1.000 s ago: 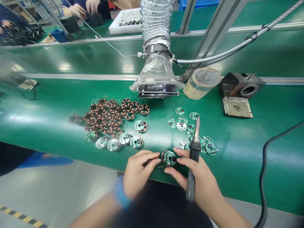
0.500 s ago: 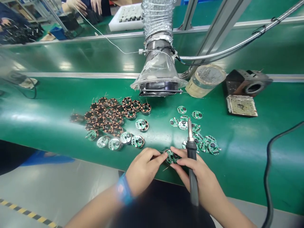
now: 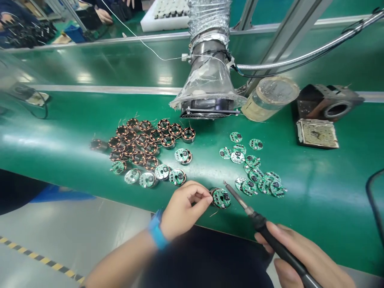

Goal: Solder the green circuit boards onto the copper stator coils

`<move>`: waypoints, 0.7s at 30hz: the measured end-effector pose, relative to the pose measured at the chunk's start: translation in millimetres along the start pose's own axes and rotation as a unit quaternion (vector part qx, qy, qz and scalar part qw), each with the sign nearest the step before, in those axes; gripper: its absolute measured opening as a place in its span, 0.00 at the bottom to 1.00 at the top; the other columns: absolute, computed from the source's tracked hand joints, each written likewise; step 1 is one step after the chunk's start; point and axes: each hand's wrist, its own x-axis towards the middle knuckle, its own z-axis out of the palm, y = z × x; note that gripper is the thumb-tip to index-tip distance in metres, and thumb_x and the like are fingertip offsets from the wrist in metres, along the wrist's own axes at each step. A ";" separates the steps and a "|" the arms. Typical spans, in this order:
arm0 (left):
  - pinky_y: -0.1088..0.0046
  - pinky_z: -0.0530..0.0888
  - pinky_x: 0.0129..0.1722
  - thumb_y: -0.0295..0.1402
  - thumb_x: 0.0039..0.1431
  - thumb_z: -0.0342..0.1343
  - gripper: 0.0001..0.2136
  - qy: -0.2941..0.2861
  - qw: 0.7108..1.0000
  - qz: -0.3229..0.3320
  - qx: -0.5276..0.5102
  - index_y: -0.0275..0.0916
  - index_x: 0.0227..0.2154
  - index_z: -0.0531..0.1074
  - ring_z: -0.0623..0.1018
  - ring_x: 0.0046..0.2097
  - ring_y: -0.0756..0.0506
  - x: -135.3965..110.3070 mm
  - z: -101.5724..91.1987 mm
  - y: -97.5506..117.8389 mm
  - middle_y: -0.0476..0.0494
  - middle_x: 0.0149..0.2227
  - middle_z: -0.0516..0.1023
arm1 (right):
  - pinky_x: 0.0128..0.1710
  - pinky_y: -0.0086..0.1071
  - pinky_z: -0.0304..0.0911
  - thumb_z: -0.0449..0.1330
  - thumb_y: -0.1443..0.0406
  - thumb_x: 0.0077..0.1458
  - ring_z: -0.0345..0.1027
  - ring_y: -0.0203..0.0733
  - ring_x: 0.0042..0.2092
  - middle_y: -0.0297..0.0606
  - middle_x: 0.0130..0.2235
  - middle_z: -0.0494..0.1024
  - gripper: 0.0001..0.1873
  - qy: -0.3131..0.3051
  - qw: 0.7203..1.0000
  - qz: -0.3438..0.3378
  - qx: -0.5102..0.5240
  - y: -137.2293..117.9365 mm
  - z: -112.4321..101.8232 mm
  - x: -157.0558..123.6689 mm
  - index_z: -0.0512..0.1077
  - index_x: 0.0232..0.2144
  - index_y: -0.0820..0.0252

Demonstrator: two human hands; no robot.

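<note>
My right hand (image 3: 295, 254) grips a soldering iron (image 3: 270, 236) by its black handle, its metal tip pointing up and left. The tip is close to a copper-wound motor stator with a round green circuit board (image 3: 221, 198) on top; whether they touch I cannot tell. My left hand (image 3: 187, 208), with a blue band at the wrist, is closed, thumb and forefinger pinching the left edge of that stator. A thin wire end sticks out below it. To the left stand several bare copper stators (image 3: 141, 140) and several topped with boards (image 3: 162, 172).
Loose round circuit boards (image 3: 264, 182) lie on the right of the green table. A fume duct (image 3: 208, 76) hangs at the back centre. Behind it on the right are a round tub (image 3: 270, 98), an iron stand (image 3: 327, 104) and a sponge (image 3: 317, 133). A black cable (image 3: 373, 196) runs at far right.
My right hand has left the stator and moved down and right. The iron has swung from upright to slanting, its tip now near the board. My left hand stays at the stator.
</note>
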 end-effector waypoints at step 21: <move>0.73 0.71 0.33 0.29 0.53 0.55 0.04 -0.015 0.999 -0.052 0.000 0.34 0.26 0.71 0.72 0.32 0.49 4.6 -1.1 -0.1 0.45 0.30 0.72 | 0.30 0.29 0.71 0.57 0.65 0.49 0.74 0.40 0.28 0.33 0.27 0.76 0.12 -0.014 0.999 -0.043 -0.015 1.8 0.5 3.2 0.68 0.39 0.52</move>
